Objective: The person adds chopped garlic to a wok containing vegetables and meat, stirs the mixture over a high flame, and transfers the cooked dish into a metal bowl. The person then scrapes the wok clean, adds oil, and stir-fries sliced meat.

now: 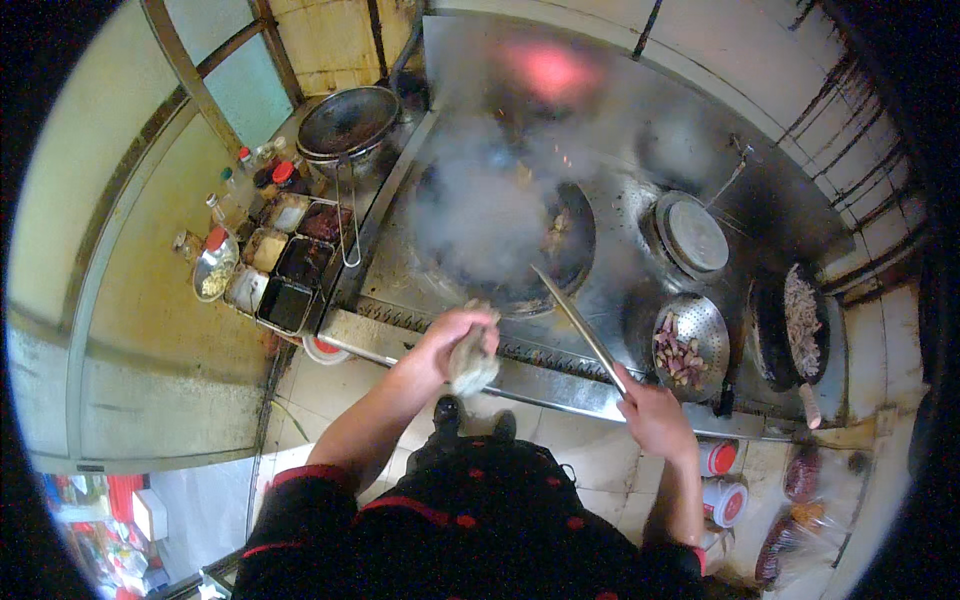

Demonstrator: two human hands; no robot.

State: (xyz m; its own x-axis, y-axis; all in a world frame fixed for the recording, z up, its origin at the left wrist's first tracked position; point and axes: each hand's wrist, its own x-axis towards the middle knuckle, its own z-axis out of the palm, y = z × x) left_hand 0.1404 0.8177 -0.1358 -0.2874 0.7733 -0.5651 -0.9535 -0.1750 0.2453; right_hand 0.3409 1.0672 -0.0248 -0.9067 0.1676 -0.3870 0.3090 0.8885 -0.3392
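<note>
My left hand (pixel 454 341) is closed around a bunched grey-white cloth (pixel 472 367) at the stove's front edge. A long metal utensil handle (pixel 577 319) is gripped in my right hand (pixel 658 420) and reaches up-left to the wok (pixel 581 225). Thick steam or smoke covers much of the wok and hides the utensil's far end. Some food (pixel 556 231) shows at the wok's right inner side, and sparks rise above it.
Seasoning trays (pixel 306 259), bottles and a strainer over a pot (pixel 349 124) stand left. Right of the wok are a round lidded pot (pixel 696 234), a perforated ladle (pixel 709 337) with reddish pieces, and a long container of shredded food (pixel 802 322). A red glow shows behind.
</note>
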